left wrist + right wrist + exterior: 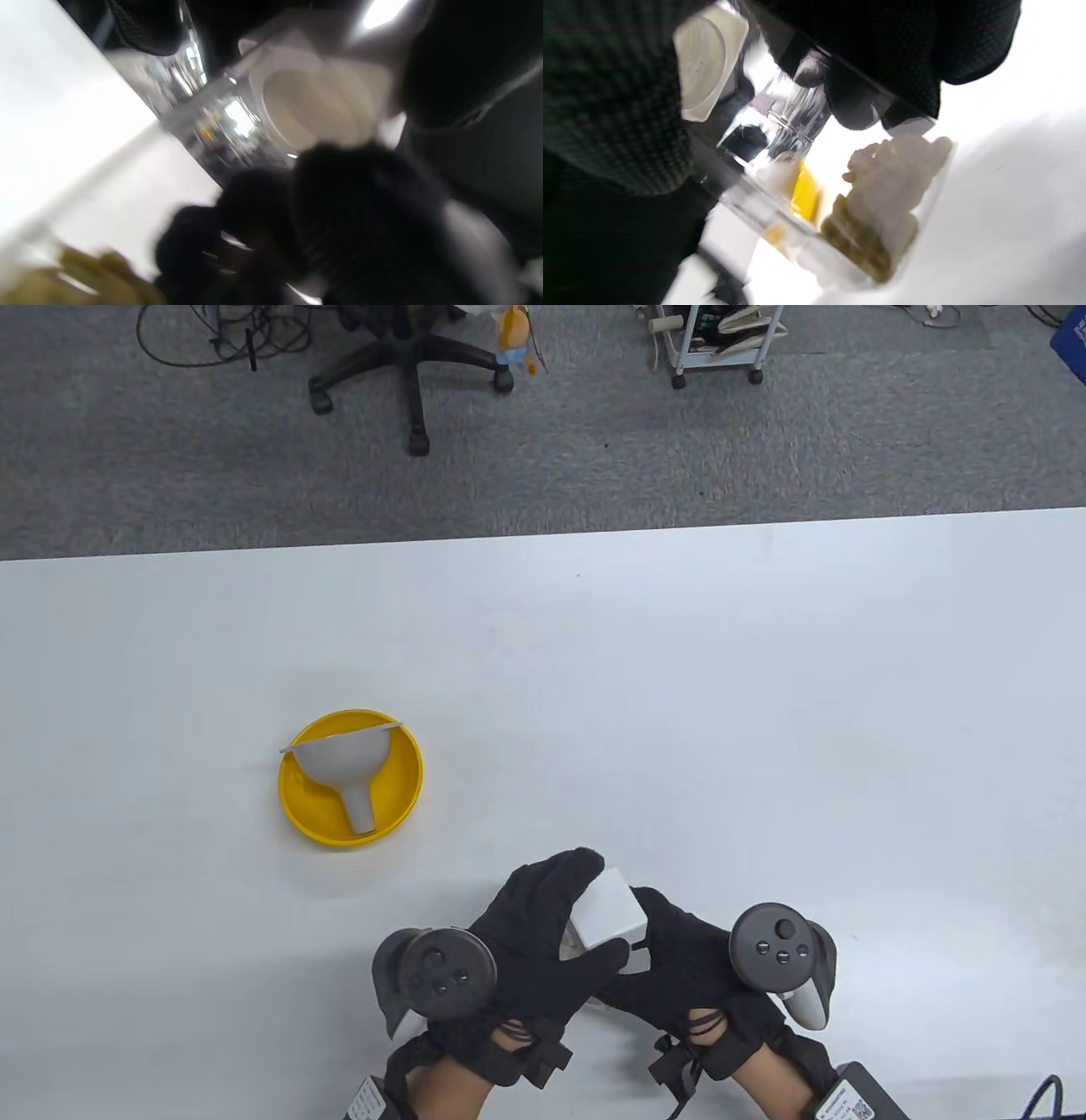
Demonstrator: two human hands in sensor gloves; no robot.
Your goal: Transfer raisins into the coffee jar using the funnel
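While both hands meet at the near edge of the worktop (764,687), the left hand (543,937) wraps its fingers over the white square lid (604,914) of a clear jar (797,169), gripping it from the left and above. Directly to its right, touching the same lid, the right hand (683,954) curls in against the jar; its fingers close around the transparent body, as the right wrist view confirms. Inside that jar, pale greenish raisins (869,228) lie heaped against the lower wall. Whether the lid is seated or loosened cannot be determined; the left wrist view is blurred and shows only the lid's round underside (322,106) beyond dark glove fabric. Well apart from both hands, forward and to the left of the left hand, a grey funnel (344,768) lies on its side in a yellow bowl (399,789), spout pointing toward the person.
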